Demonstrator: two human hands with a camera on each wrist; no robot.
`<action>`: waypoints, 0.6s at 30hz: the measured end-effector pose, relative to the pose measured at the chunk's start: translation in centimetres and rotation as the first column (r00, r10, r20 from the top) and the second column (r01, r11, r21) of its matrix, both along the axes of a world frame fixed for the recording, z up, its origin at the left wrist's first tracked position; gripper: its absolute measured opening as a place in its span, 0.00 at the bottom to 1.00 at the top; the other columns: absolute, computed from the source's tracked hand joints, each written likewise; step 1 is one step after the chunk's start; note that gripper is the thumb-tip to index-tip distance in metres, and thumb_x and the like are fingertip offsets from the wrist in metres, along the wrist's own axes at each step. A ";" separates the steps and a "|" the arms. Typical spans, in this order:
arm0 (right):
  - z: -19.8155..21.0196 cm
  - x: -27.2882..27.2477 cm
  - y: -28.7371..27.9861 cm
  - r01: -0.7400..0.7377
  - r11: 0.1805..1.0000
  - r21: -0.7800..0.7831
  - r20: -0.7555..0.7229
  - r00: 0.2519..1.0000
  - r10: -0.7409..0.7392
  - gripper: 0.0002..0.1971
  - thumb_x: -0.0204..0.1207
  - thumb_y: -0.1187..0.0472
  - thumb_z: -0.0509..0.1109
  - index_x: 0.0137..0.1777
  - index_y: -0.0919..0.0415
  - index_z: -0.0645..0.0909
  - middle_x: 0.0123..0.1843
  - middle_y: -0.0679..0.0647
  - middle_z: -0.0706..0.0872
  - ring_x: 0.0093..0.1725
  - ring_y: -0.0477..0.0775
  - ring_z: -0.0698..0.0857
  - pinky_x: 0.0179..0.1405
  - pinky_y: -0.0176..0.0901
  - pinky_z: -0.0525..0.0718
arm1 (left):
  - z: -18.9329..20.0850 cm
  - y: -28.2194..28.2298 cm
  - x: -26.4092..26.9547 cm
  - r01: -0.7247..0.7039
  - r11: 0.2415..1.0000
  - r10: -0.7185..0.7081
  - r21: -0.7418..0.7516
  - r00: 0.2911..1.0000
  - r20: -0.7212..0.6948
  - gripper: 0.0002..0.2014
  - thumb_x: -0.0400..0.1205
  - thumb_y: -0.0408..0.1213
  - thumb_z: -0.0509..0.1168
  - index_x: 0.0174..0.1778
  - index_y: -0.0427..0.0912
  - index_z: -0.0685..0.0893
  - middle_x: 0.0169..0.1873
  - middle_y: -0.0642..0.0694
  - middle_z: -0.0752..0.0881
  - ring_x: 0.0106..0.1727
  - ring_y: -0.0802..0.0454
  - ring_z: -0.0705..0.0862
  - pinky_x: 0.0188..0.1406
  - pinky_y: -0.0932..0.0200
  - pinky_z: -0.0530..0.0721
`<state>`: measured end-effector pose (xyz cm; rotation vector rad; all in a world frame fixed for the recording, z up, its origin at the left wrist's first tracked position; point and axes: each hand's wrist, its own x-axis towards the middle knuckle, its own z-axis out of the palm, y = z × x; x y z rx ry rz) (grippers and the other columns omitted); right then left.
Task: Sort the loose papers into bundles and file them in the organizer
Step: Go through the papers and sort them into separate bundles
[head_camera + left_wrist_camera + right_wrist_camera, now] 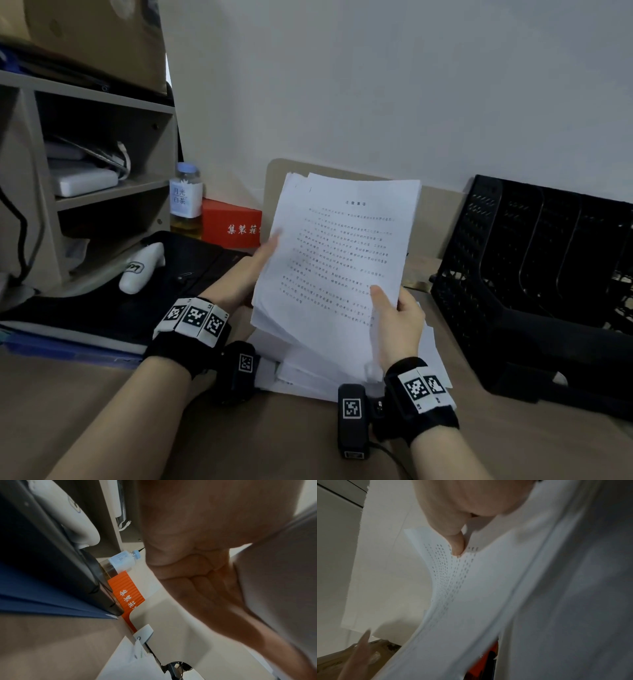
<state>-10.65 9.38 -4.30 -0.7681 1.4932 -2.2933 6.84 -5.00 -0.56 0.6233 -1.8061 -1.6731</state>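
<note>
A brown desk [102, 411] runs along a white wall [376, 85]. At the far left stands a grey shelf unit [102, 102] with white boxes on its middle shelf. At the right, a black mesh organizer [534, 274] with upright dividers sits on the desk, well apart from the shelf unit. A black bag [191, 270] lies at the left on blue folders [68, 346], with a white handle-shaped object [142, 267] resting on it.

In the middle, a thick stack of papers [335, 253] is held up off the desk, tilted, its top sheet printed with text. The left hand [246, 274] supports the stack from behind along its left edge; in the left wrist view its fingers [205, 595] lie straight against the back of the sheets. The right hand [399, 318] grips the lower right corner, thumb pressed on the printed front and fingers curled behind. More papers lie flat on the desk under the raised stack.

Behind, an orange box [229, 222] with white lettering sits against the wall, and just beside it a small bottle [186, 198] with a blue cap.
</note>
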 end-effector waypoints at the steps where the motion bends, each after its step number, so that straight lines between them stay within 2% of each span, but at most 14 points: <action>1: 0.1 -0.1 0.0 0.029 0.999 -0.015 -0.034 0.999 -0.030 0.09 0.79 0.70 0.68 0.55 0.61 0.87 0.51 0.49 0.92 0.52 0.48 0.90 0.48 0.37 0.87 | -0.1 -0.1 0.2 0.009 0.999 -0.007 -0.053 0.999 0.031 0.35 0.62 0.75 0.70 0.55 0.52 0.90 0.56 0.46 0.90 0.57 0.49 0.89 0.60 0.47 0.84; 2: 0.2 -0.2 0.0 0.058 0.998 -0.036 -0.065 0.996 -0.060 0.10 0.79 0.71 0.68 0.56 0.59 0.85 0.52 0.49 0.91 0.52 0.45 0.89 0.48 0.33 0.86 | -0.1 0.1 0.2 0.034 0.996 -0.030 -0.085 0.998 0.047 0.30 0.64 0.65 0.76 0.53 0.46 0.91 0.54 0.45 0.91 0.56 0.48 0.90 0.58 0.46 0.86; 3: 0.3 -0.2 0.0 0.084 0.994 -0.064 -0.083 0.993 -0.089 0.12 0.79 0.72 0.68 0.57 0.56 0.82 0.52 0.49 0.90 0.52 0.43 0.89 0.46 0.31 0.85 | -0.2 0.1 0.2 0.052 0.993 -0.046 -0.108 0.997 0.058 0.24 0.69 0.54 0.77 0.54 0.41 0.90 0.53 0.44 0.92 0.55 0.46 0.90 0.57 0.46 0.87; 5: 0.5 -0.3 0.1 0.111 0.987 -0.117 -0.094 0.988 -0.122 0.16 0.78 0.72 0.69 0.55 0.50 0.74 0.55 0.49 0.88 0.54 0.41 0.87 0.46 0.29 0.84 | -0.4 0.1 0.1 0.054 0.987 -0.048 -0.153 0.998 0.045 0.15 0.77 0.40 0.73 0.57 0.37 0.89 0.52 0.44 0.92 0.55 0.46 0.90 0.57 0.48 0.88; 10: 1.4 0.2 0.1 0.128 0.971 -0.201 -0.223 0.959 -0.173 0.17 0.80 0.71 0.67 0.56 0.46 0.72 0.59 0.46 0.85 0.60 0.41 0.85 0.59 0.35 0.83 | -1.1 0.0 -0.6 -0.021 0.983 0.004 -0.180 0.995 -0.095 0.15 0.81 0.36 0.70 0.63 0.37 0.86 0.58 0.46 0.90 0.59 0.50 0.89 0.61 0.50 0.86; 13: 1.8 0.4 0.1 0.107 0.970 -0.218 -0.289 0.942 -0.168 0.15 0.82 0.71 0.64 0.57 0.49 0.75 0.56 0.43 0.85 0.57 0.38 0.85 0.57 0.32 0.83 | -1.3 0.3 -0.9 -0.046 0.985 0.013 -0.165 0.980 -0.197 0.16 0.80 0.30 0.70 0.65 0.34 0.85 0.60 0.45 0.89 0.61 0.49 0.88 0.58 0.55 0.87; 16: 1.5 0.2 0.1 0.055 0.986 -0.160 -0.297 0.950 -0.101 0.10 0.83 0.69 0.63 0.57 0.54 0.78 0.54 0.44 0.86 0.56 0.42 0.85 0.58 0.36 0.84 | -1.8 -0.3 -1.1 -0.027 0.966 -0.023 -0.258 0.982 -0.188 0.20 0.77 0.29 0.71 0.66 0.36 0.84 0.62 0.44 0.88 0.64 0.49 0.86 0.63 0.50 0.85; 18: 1.0 -0.1 0.1 0.000 0.993 -0.122 -0.254 0.967 -0.031 0.10 0.83 0.69 0.63 0.57 0.55 0.79 0.55 0.45 0.87 0.54 0.40 0.86 0.56 0.35 0.85 | -1.9 -0.5 -1.1 -0.001 0.968 -0.038 -0.252 0.988 -0.151 0.21 0.76 0.30 0.73 0.66 0.38 0.84 0.62 0.45 0.88 0.65 0.50 0.86 0.66 0.47 0.83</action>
